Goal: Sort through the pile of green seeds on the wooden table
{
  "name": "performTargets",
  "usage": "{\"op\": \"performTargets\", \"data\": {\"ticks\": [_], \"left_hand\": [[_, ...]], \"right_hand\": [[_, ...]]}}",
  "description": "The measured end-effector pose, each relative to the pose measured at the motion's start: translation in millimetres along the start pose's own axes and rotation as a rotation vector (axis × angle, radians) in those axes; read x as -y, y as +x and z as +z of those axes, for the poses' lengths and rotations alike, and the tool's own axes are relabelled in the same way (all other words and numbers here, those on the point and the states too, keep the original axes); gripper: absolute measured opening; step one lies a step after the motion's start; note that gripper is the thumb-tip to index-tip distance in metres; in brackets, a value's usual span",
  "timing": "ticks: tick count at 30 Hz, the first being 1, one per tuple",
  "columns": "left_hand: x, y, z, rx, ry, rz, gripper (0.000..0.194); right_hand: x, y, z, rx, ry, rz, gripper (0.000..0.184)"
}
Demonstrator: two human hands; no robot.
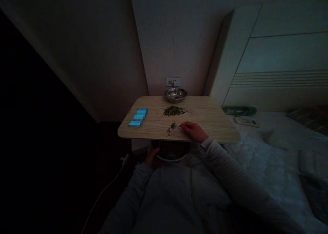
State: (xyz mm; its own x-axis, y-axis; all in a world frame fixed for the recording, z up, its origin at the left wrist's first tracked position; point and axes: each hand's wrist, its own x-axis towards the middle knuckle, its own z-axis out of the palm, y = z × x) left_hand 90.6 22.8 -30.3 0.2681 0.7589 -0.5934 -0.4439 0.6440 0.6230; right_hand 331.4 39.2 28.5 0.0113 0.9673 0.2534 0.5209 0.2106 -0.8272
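Note:
My right hand is over the small wooden table, its fingers pinched together beside a small heap of dark green grains. Something pale and thin shows at the fingertips, too faint to name. Farther back on the tabletop lies a larger spread pile of the same grains. Below the table's front edge, my left hand grips the left side of a dark bowl with a pale rim, which sits at my lap. The tabletop hides the bowl's far part, and its contents are too dark to make out.
At the table's back stands a shiny metal bowl, under a wall socket. A blurred-out blue rectangle lies on the left. To the right, a bed holds a green bottle and a remote control. A white cable hangs at left.

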Motion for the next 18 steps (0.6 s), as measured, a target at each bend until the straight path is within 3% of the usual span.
{"op": "performTargets", "data": {"ticks": [5, 12, 18], "left_hand": [[0, -2, 0.4, -0.012, -0.015, 0.012, 0.026], [4, 4, -6.2, 0.023, -0.005, 0.018, 0.014], [6, 8, -11.4, 0.068, -0.009, 0.038, 0.027]], "right_hand": [[4, 3, 3, -0.009, 0.033, 0.045, 0.027], [7, 6, 16, -0.080, 0.019, 0.094, 0.021], [1, 3, 16, -0.124, 0.017, 0.063, 0.018]]}}
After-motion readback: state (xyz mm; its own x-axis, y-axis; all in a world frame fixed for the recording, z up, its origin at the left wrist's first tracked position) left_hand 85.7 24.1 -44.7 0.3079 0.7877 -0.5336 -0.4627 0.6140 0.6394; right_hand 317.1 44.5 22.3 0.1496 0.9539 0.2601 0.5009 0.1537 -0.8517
